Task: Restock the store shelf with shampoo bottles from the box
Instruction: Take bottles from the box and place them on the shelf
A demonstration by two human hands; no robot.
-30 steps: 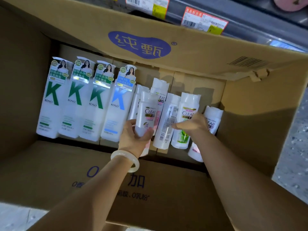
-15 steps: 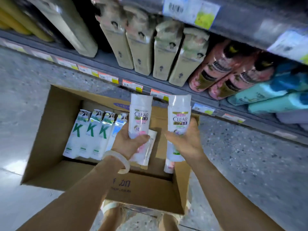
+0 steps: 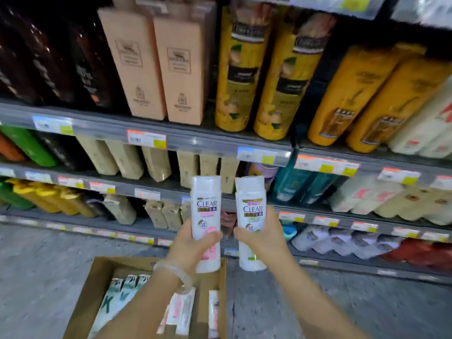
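Note:
My left hand (image 3: 188, 248) grips a white CLEAR shampoo bottle with a pink label (image 3: 206, 216), held upright. My right hand (image 3: 266, 241) grips a second white CLEAR bottle with a green label (image 3: 251, 211), also upright, a small gap from the first. Both bottles are raised in front of the store shelf (image 3: 195, 143), level with its lower tiers. The cardboard box (image 3: 97, 277) sits on the floor below my arms. Inside it lie white K-marked bottles (image 3: 117, 297) and a few more small white bottles (image 3: 181, 311).
The shelf tiers carry dark, beige, yellow, orange, green and teal bottles, with price tags along each edge. White packs (image 3: 342, 241) fill the lowest tier at the right. Grey speckled floor (image 3: 44, 265) surrounds the box.
Both hands lifted the two CLEAR bottles out of the box and up in front of the shelf. The view rose from the box interior to the shelf tiers.

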